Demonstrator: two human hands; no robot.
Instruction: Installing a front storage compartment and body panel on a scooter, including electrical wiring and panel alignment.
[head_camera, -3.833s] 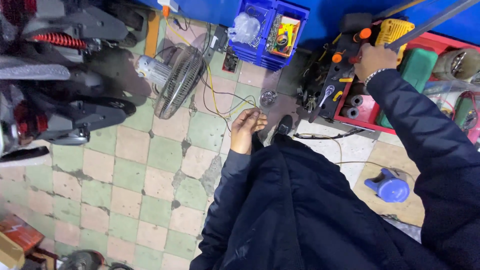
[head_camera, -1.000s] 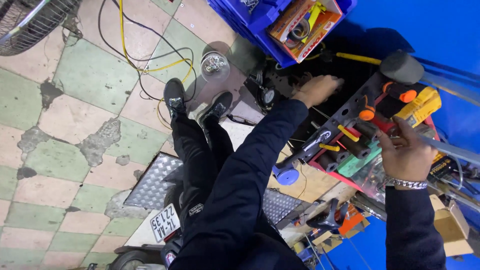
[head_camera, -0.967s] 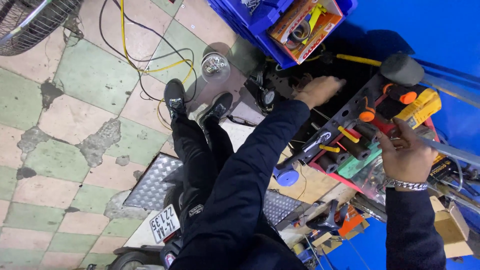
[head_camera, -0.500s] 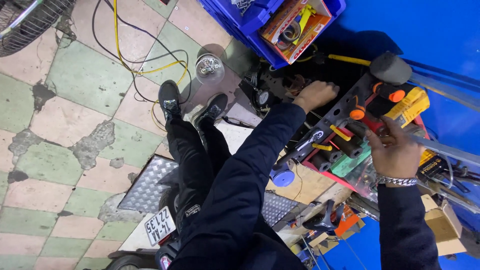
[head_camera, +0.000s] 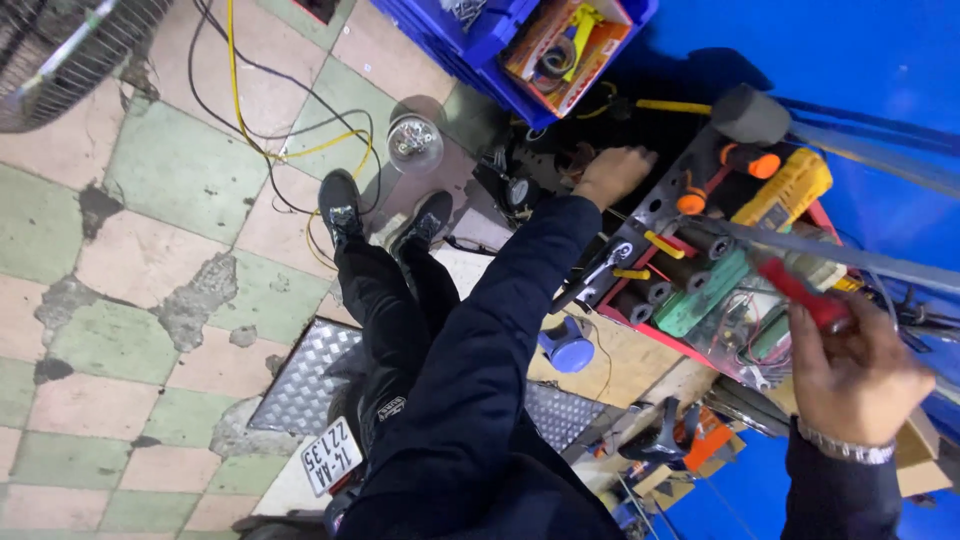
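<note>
Head view: right hand (head_camera: 860, 375) grips a red-handled tool (head_camera: 800, 290), blurred.

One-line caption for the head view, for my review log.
Right hand lifts a red-handled tool above the red tool tray; left hand reaches into dark parts beside it.

Blue crate (head_camera: 480, 40), fan (head_camera: 70, 50), yellow cable (head_camera: 240, 100) on tiled floor (head_camera: 150, 180).

Two hands, left (head_camera: 612, 172) and right (head_camera: 860, 370), two shoes (head_camera: 340, 205), one fan (head_camera: 70, 50), one blue crate (head_camera: 480, 40), one red tray (head_camera: 700, 340), one orange meter (head_camera: 782, 190), and one red-handled tool (head_camera: 800, 290).
</note>
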